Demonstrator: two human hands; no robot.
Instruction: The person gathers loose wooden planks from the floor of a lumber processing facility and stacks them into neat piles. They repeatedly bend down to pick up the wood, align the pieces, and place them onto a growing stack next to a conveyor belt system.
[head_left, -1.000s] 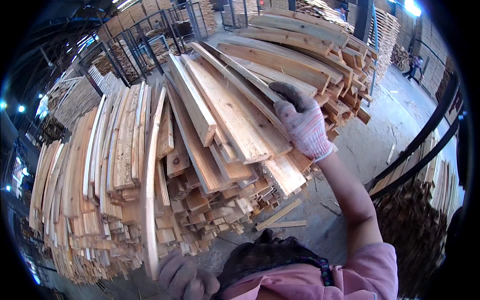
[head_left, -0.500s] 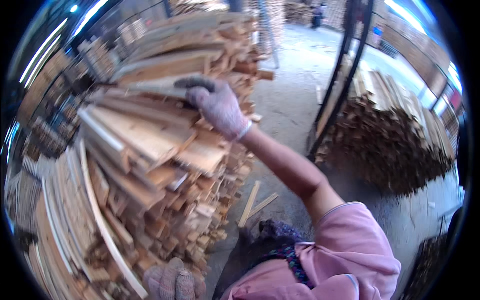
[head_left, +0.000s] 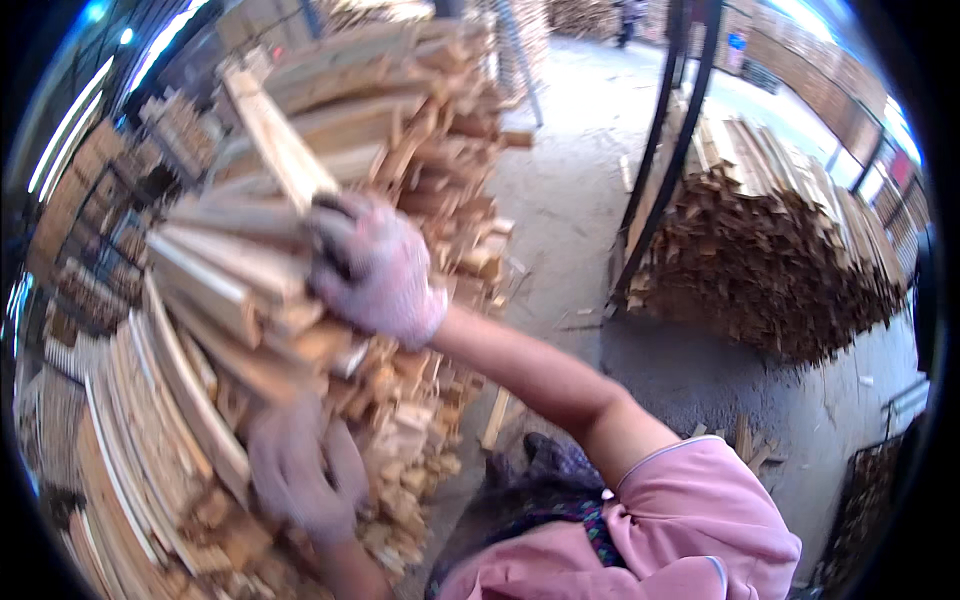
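Observation:
My right hand (head_left: 370, 265), in a pale knitted glove with dark fingertips, is closed round the near end of a light wooden slat (head_left: 275, 140). The slat slants up and away to the left, above a big stack of boards (head_left: 340, 120). Lower down, my left hand (head_left: 300, 465), gloved too, hovers by the board ends. It is blurred, but thumb and fingers look apart and nothing shows between them. Beneath my right hand lie several loose boards (head_left: 205, 285) with uneven ends.
Long curved boards (head_left: 130, 430) stand packed at the lower left. Another pile of slats (head_left: 770, 260) rests at the right behind dark metal posts (head_left: 670, 150). Small wood scraps (head_left: 755, 445) lie on the concrete floor (head_left: 560, 190). A person (head_left: 630, 20) is far off.
My right hand has come nearer and lower, now with a slat in it that points up. My left hand has risen from the lower edge toward the stack, its fingers opening.

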